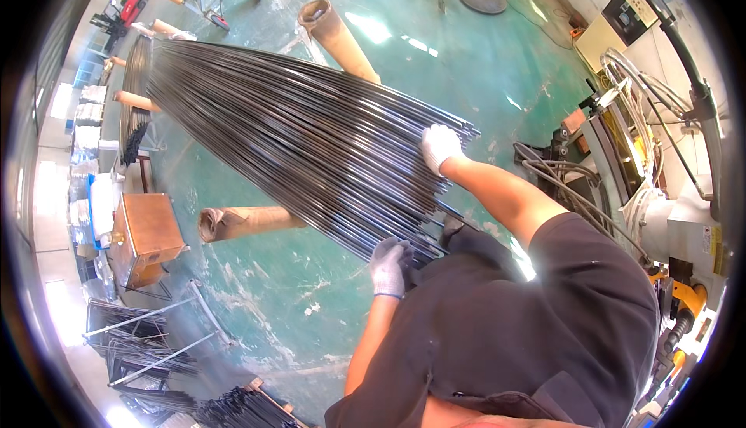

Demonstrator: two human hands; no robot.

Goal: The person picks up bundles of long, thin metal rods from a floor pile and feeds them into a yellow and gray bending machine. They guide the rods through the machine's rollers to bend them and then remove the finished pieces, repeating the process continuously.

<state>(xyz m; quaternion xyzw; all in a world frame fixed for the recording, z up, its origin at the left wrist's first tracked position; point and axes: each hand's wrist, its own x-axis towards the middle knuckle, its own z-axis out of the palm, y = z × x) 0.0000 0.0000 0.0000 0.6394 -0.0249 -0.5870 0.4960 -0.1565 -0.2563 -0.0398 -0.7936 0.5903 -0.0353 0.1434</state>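
A wide bundle of long, thin dark metal rods (287, 109) stretches from the far left toward my body, with its near ends fanned unevenly. My right hand (440, 148), in a white knit glove, is closed over rods at the bundle's right side, close to their ends. At the left edge, my left hand (390, 266), in a greyish-white glove, has its fingers curled against the rod ends. Its fingertips are partly hidden, and the number of rods in each grip cannot be made out.
Beneath the bundle, a brown cardboard-like roll (338, 40) sticks out on the right and another roll (249, 224) on the left. A brown box (148, 238) and a metal rack (159, 327) stand left. Machinery with hoses (579, 156) is at my right.
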